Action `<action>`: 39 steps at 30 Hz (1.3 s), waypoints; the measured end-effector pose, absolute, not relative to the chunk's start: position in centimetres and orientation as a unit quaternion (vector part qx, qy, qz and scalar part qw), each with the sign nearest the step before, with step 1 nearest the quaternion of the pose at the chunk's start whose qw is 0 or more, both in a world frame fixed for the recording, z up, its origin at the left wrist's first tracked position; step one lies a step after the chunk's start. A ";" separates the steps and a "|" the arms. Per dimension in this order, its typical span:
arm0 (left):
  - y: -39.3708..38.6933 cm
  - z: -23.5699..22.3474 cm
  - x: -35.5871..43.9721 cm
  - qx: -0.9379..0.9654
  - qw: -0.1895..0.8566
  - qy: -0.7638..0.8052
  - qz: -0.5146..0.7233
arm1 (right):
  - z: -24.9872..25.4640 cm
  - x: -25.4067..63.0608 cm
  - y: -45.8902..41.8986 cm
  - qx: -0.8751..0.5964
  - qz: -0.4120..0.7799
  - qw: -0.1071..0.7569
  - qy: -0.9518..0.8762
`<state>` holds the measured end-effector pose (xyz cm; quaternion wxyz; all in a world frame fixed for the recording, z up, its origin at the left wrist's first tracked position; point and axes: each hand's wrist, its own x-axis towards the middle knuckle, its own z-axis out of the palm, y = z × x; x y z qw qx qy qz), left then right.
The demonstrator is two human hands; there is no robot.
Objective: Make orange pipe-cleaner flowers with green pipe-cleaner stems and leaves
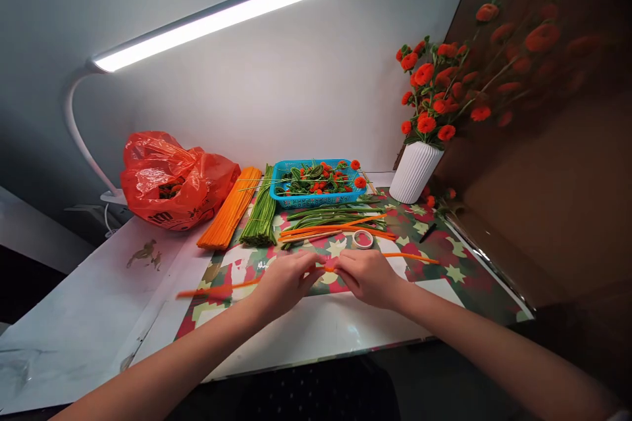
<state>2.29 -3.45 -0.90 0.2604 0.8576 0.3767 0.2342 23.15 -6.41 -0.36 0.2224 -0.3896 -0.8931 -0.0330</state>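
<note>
the left hand (291,281) and the right hand (368,276) meet low over a white bench (276,342) partly covered by a red, green and cream patterned sheet (474,276). each grip is pinched, thumb against fingers, on a thin, fuzzy orange stem (330,269), a short bit of which shows between the fingertips. a blurred orange length runs out past the left hand, and another orange length reaches beyond the right; i cannot tell whether all are one stem. just behind the right hand lies a small, pale, ring-shaped roll (363,241), near loose orange stems (340,232) and loose green stems (320,218). farther back stands a blue perforated plastic basket (320,200) holding red-orange pompom flowers (360,182).
</note>
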 end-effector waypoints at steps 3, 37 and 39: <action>-3.7 -1.4 2.1 0.924 0.013 0.298 0.239 | 0.9 23.2 -6.7 -0.425 0.049 0.209 -0.879; -1.8 -2.0 -2.8 0.886 0.040 0.410 0.211 | 2.0 39.3 -5.4 -0.496 -0.091 0.096 -0.858; -1.2 -1.8 -1.9 0.885 0.026 0.398 0.240 | 1.8 38.4 -5.0 -0.520 -0.077 0.119 -0.842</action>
